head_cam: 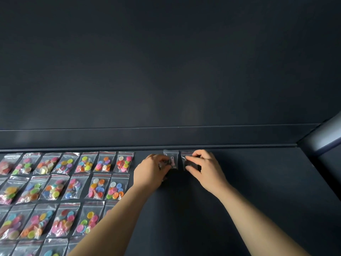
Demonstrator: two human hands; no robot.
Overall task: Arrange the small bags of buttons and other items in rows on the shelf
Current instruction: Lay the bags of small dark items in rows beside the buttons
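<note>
Head view: left hand (152, 171) grips small clear zip bag with pink piece (172, 159) at back edge of dark shelf (249, 182); right hand (205, 169) pinches neighbouring clear bag of dark items (186, 158); likely light, limp, slippery; pinch edges

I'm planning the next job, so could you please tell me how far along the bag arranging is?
Done: rows of button bags cover the left part of the shelf. In hand: the right hand pinches a dark bag at the back edge, beside a bag with a pink piece; the left hand grips what look like spare bags. Left: laying those out; its right part holds no bags yet.
</note>
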